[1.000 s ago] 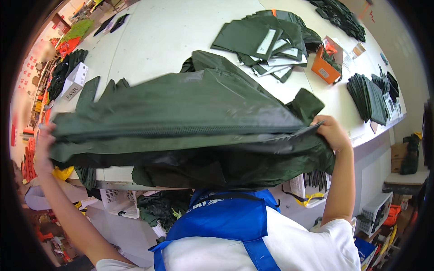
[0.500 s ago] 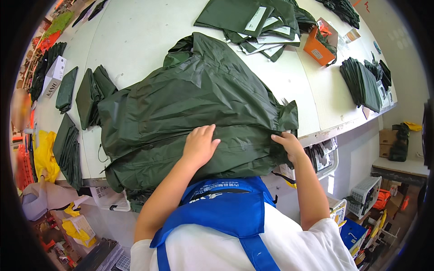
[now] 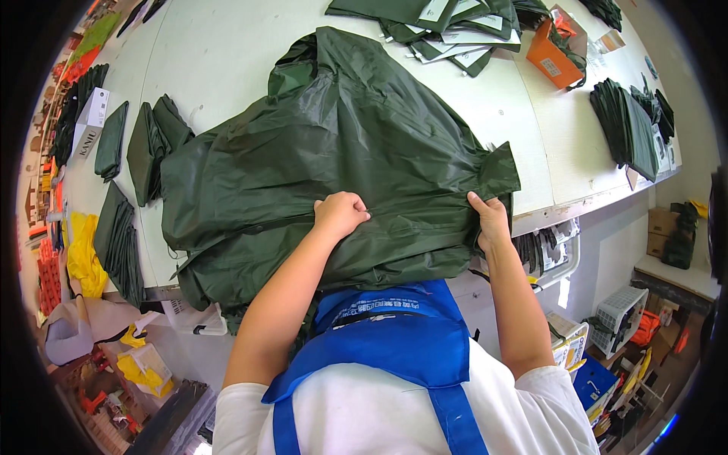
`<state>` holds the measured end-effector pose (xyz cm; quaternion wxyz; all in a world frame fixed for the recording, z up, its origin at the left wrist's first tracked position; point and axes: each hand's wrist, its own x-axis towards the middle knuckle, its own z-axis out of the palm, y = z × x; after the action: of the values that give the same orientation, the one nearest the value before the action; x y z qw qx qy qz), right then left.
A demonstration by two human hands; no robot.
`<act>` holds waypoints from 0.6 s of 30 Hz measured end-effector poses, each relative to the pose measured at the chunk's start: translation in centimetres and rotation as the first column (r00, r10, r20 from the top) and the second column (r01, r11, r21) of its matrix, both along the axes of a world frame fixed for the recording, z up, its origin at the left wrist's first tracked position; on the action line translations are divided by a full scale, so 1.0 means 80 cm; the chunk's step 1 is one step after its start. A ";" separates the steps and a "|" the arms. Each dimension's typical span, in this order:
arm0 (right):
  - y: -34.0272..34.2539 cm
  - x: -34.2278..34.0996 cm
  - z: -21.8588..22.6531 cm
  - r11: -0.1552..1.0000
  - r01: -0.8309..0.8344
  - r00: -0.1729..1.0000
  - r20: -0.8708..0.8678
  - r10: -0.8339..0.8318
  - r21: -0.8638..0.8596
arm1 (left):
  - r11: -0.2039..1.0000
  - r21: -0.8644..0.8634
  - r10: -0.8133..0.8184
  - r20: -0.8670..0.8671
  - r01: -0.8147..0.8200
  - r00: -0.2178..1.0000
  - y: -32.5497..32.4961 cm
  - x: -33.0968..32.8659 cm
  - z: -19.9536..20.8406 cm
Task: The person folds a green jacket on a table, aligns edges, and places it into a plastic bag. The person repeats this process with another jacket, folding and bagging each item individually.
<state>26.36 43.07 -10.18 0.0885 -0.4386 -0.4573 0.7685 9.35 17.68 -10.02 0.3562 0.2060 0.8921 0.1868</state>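
Note:
A dark green raincoat (image 3: 326,152) of thin, shiny fabric lies spread across the white worktable, its near edge hanging by my apron. Its hood or collar end points away from me, and a sleeve cuff (image 3: 498,171) sticks out at the right. Near the middle of the coat, my left hand (image 3: 341,214) is closed with its fingers curled, pinching the fabric. My right hand (image 3: 491,220) grips the coat's right side just below the cuff, thumb on top and the other fingers partly hidden beneath.
Folded dark green garments (image 3: 161,144) lie left of the coat, beside a white box (image 3: 91,121). Flat green packs with white labels (image 3: 462,34) are piled at the far side. An orange box (image 3: 553,57) and another garment stack (image 3: 623,129) stand right. A co-worker's arm (image 3: 76,303) shows at left.
My left hand has gone from lying with fingers spread on the coat to pinching its fabric. The right hand has moved slightly up and right. The view has shifted, too.

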 end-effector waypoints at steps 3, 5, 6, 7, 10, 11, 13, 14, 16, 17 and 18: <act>0.001 0.002 -0.011 0.999 0.017 0.999 -0.028 -0.016 0.028 | 0.996 -0.080 -0.025 0.021 0.026 0.999 0.006 -0.005 -0.004; 0.001 0.004 -0.016 0.998 0.028 0.999 -0.044 -0.026 0.047 | 0.992 -0.120 -0.033 0.034 0.037 0.999 0.010 -0.011 0.000; 0.003 0.005 -0.017 0.999 0.015 0.999 -0.036 -0.013 0.034 | 0.989 -0.142 -0.031 0.043 0.036 0.999 0.014 -0.011 0.002; 0.005 0.005 -0.014 1.000 0.000 0.999 -0.032 0.000 0.021 | 0.986 -0.165 -0.027 0.048 0.034 0.999 0.017 -0.013 0.005; 0.006 0.002 0.004 0.999 -0.050 0.999 -0.018 0.049 -0.006 | 0.975 -0.218 -0.021 0.041 0.029 0.999 0.025 -0.014 0.005; 0.006 0.001 0.007 0.997 -0.074 0.997 -0.019 0.074 -0.007 | 0.972 -0.231 -0.034 0.046 0.044 0.998 0.024 -0.016 0.004; 0.011 0.003 0.004 0.993 -0.101 0.995 0.032 0.099 0.067 | 0.979 -0.190 -0.067 0.046 0.074 0.997 0.024 -0.016 0.010; 0.013 -0.002 0.003 0.982 -0.108 0.994 0.048 0.102 0.156 | 0.982 -0.174 -0.073 0.040 0.079 0.997 0.019 -0.018 0.015; 0.025 -0.017 0.016 0.959 -0.136 0.991 0.042 0.129 0.247 | 0.997 -0.008 -0.072 -0.033 0.072 0.997 -0.004 -0.012 0.001; 0.034 -0.028 0.021 0.948 -0.096 0.995 0.019 0.095 0.302 | 0.996 0.061 -0.063 -0.089 0.069 0.994 -0.022 -0.012 0.001; 0.045 -0.039 0.023 0.934 -0.056 0.998 -0.008 0.062 0.354 | 0.989 0.130 -0.050 -0.144 0.069 0.988 -0.047 -0.012 0.003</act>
<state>23.20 46.65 -8.33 0.1470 -0.3945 -0.6002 0.6801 8.38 13.93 -9.77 0.2834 0.2685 0.8938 0.2207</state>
